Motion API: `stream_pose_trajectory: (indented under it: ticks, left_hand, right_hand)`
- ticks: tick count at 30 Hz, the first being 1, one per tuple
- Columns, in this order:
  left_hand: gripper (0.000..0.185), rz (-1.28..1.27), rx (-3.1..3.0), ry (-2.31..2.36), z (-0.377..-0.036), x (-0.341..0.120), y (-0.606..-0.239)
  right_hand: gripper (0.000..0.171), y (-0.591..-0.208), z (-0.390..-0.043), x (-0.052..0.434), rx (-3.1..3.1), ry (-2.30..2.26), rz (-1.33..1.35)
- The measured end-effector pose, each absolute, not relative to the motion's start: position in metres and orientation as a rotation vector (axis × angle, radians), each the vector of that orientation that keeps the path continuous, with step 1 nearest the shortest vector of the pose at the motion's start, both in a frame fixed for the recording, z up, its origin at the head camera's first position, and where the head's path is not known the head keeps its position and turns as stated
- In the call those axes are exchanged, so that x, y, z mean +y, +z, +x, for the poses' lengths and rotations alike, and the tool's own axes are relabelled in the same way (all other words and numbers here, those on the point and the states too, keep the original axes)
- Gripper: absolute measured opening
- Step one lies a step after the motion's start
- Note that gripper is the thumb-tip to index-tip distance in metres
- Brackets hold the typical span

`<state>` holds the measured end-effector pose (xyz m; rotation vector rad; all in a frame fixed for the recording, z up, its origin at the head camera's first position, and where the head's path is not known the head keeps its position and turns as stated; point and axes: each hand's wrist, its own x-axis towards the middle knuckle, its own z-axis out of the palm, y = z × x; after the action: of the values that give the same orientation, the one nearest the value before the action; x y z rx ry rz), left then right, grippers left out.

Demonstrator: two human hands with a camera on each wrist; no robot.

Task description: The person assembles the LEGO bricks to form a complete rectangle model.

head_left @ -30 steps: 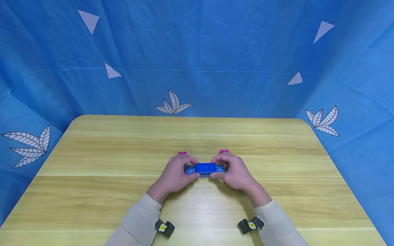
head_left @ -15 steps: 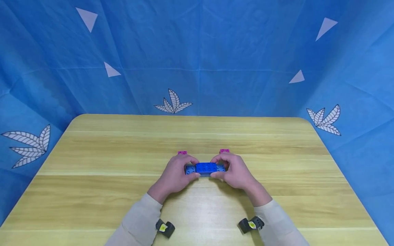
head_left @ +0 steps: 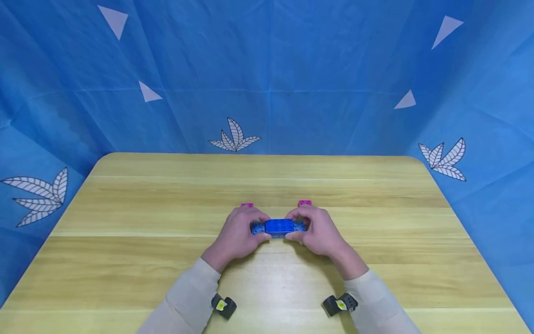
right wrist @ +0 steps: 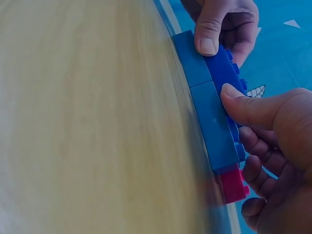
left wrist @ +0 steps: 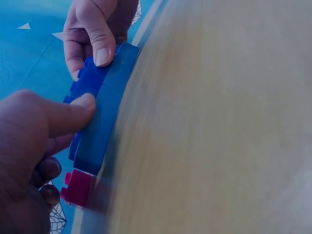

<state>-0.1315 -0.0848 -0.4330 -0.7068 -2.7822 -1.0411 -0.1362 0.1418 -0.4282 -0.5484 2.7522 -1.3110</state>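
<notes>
With our left hand (head_left: 238, 234) and right hand (head_left: 319, 232) each pinching an end of the blue brick row (head_left: 278, 227) near the counter's (head_left: 125, 260) middle, we press evenly, the pink bricks (right wrist: 233, 185) apparently just behind it.

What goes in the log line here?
left hand: grips blue bricks | right hand: grips same | pink bricks behind | on table

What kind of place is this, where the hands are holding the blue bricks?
Probably a staged recording booth, not a home. A blue cloth backdrop printed with leaves and triangles wraps round a light wooden table, and both hands, left hand and right hand, hold blue bricks under worn wrist cameras.
</notes>
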Motion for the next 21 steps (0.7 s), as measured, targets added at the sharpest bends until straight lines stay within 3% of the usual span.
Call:
stream_pose_trajectory:
  ticks: [11, 21]
  left_hand:
    - [0.031, -0.660, -2.811, -1.013, -0.1255, -0.0848, -0.4334]
    - [0.042, -0.587, -2.880, -1.012, -0.1219, -0.0890, -0.4315]
  right_hand:
    - [0.033, -0.4265, -0.1350, 0.1414, 2.792, -1.290, -0.572]
    - [0.033, -0.4265, -0.1339, 0.1414, 2.801, -1.275, -0.518]
